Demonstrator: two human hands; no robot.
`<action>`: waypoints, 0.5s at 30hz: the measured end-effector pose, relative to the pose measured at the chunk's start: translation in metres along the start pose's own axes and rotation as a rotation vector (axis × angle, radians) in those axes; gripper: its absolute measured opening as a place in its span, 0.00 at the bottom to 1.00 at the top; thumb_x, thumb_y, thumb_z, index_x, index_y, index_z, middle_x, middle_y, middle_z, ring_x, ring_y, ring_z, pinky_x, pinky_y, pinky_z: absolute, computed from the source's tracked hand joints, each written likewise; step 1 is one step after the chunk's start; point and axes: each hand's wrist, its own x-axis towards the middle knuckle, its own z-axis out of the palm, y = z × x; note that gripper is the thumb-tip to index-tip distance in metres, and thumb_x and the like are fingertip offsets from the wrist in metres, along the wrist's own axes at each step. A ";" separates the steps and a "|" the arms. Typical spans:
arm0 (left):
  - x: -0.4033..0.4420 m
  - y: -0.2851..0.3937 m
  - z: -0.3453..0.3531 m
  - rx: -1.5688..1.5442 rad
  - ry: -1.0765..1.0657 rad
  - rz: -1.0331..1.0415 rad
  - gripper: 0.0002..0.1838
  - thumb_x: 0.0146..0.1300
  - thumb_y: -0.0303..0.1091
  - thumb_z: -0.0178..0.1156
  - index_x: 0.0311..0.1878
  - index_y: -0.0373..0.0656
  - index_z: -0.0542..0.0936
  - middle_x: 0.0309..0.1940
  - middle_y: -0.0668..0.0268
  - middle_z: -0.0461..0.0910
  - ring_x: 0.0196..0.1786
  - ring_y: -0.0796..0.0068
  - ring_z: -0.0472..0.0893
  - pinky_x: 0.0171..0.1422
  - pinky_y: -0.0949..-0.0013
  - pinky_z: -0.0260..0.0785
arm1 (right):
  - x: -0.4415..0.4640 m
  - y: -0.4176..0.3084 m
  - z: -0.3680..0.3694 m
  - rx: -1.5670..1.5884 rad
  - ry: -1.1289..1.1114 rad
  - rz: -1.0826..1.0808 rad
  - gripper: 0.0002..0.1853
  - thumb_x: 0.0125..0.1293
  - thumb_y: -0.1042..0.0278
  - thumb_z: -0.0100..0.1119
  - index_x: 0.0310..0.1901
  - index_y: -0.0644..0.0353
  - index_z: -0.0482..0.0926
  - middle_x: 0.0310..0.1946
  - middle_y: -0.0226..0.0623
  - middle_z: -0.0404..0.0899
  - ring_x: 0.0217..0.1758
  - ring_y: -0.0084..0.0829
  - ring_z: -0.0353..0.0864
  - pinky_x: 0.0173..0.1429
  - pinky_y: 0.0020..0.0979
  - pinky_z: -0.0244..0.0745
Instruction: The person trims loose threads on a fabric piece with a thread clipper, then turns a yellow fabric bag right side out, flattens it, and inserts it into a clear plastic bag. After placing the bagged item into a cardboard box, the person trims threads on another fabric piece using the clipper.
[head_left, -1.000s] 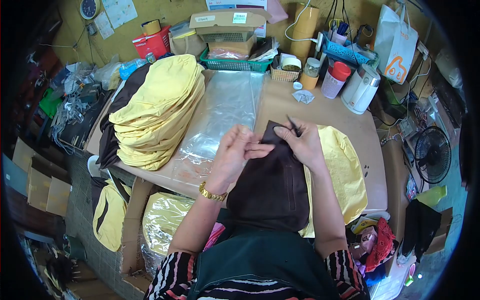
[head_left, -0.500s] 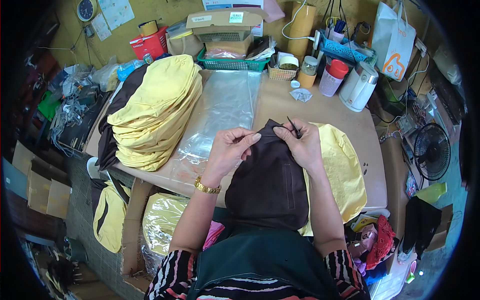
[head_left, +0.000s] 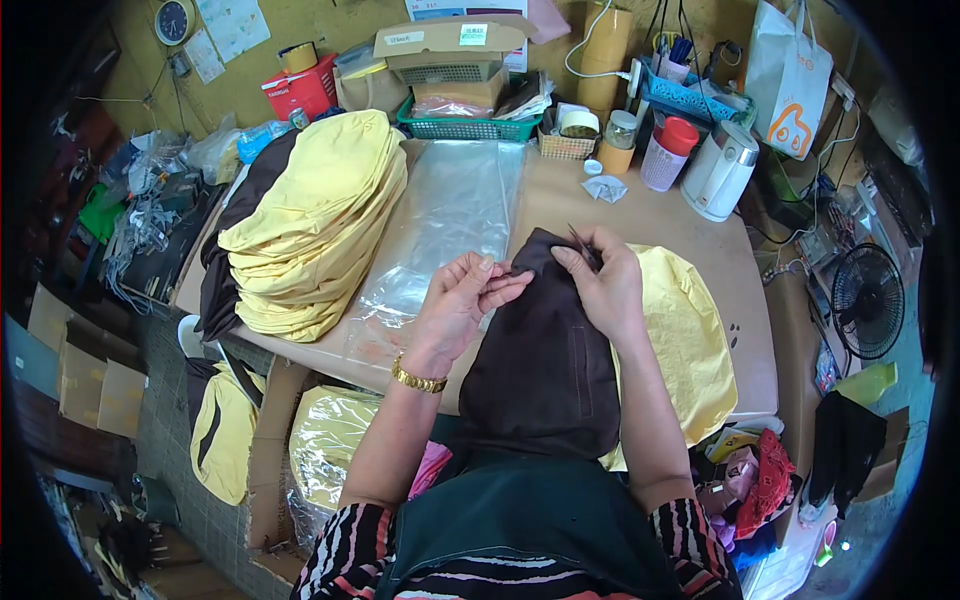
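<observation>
A dark brown cloth piece (head_left: 540, 360) with a stitched slit lies at the table's front edge, against the green apron. My left hand (head_left: 462, 300), with a gold bracelet at its wrist, pinches the upper left edge of the cloth between thumb and fingers. At the cloth's top right, my right hand (head_left: 605, 275) presses the fabric with its thumb. A small dark pointed tool (head_left: 583, 245) sticks out from the fingers of that hand; its lower part is hidden. Yellow cloth (head_left: 685, 345) lies beneath and to the right of my right forearm.
Yellow and brown cloth pieces (head_left: 315, 225) are stacked at the left. Clear plastic sheets (head_left: 450, 210) lie beside them. A kettle (head_left: 722, 172), a red-lidded container (head_left: 670, 155) and a green basket (head_left: 470, 128) stand at the back. Below is an open carton (head_left: 275, 455).
My left hand first moved onto the cloth's top edge, then slid slightly down its left side. The cloth's top is now rounder, and the dark tool has tilted within my right hand.
</observation>
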 end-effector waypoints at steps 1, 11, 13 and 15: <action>0.000 0.001 0.002 -0.037 -0.010 0.000 0.10 0.72 0.32 0.54 0.39 0.34 0.77 0.41 0.56 0.82 0.53 0.56 0.83 0.56 0.65 0.80 | 0.000 -0.009 0.001 0.000 0.000 -0.001 0.10 0.58 0.66 0.71 0.34 0.63 0.80 0.25 0.35 0.74 0.24 0.29 0.72 0.30 0.32 0.65; 0.002 0.001 0.010 0.053 0.068 0.048 0.13 0.73 0.36 0.53 0.36 0.35 0.76 0.41 0.59 0.81 0.46 0.66 0.85 0.55 0.66 0.80 | -0.018 -0.057 -0.004 -0.588 0.023 -0.580 0.16 0.45 0.69 0.71 0.39 0.56 0.82 0.30 0.30 0.70 0.32 0.28 0.75 0.34 0.33 0.62; 0.002 -0.001 0.011 0.070 0.073 0.056 0.13 0.73 0.36 0.53 0.36 0.35 0.75 0.41 0.60 0.81 0.43 0.70 0.84 0.54 0.67 0.80 | -0.017 -0.056 -0.002 -0.605 0.018 -0.599 0.15 0.46 0.69 0.70 0.38 0.56 0.82 0.29 0.29 0.70 0.32 0.28 0.74 0.34 0.33 0.62; 0.001 -0.001 0.011 0.085 0.071 0.059 0.13 0.73 0.36 0.53 0.37 0.35 0.75 0.40 0.60 0.81 0.43 0.71 0.84 0.54 0.67 0.80 | -0.016 -0.056 -0.001 -0.622 0.013 -0.617 0.13 0.47 0.70 0.69 0.37 0.56 0.82 0.29 0.29 0.70 0.32 0.28 0.74 0.34 0.33 0.62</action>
